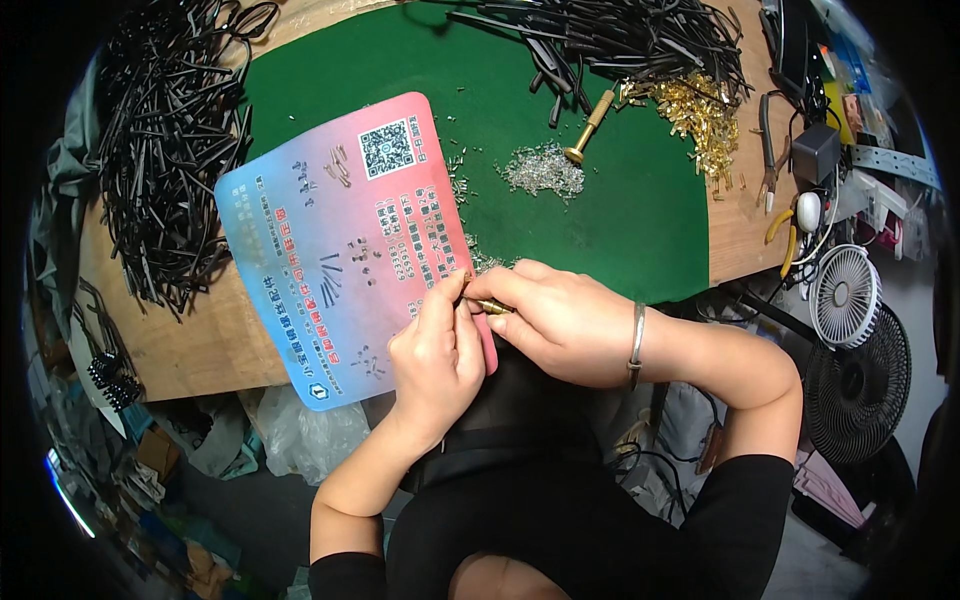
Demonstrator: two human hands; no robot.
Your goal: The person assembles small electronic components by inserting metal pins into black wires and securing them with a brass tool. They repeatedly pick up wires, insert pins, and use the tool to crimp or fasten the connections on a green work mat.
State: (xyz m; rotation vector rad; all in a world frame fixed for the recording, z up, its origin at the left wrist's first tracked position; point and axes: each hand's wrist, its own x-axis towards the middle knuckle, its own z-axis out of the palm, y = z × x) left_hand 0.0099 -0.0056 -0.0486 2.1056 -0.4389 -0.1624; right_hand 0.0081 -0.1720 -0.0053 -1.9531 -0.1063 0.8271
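My two hands meet over the near edge of a pink-and-blue printed mat (405,260). In my right hand (550,315) is a slim brass-coloured tool (492,306), like a small screwdriver, its tip pointing at the left fingers. The fingertips of my left hand (440,350) pinch together at that tip, on a tiny gold-coloured piece (466,281) mostly hidden by the fingers. Small groups of screws and metal bits (338,166) lie on the printed mat. Just beyond my hands, more tiny silvery parts (490,262) are scattered along its edge.
A green mat (620,235) covers the table's middle, bearing a heap of tiny silvery parts (545,170) and a flared brass tool (590,125). Gold-coloured pieces (700,115) and thin black strips (650,40) pile up far right; more black strips (170,150) lie left. Fans (845,295) stand right.
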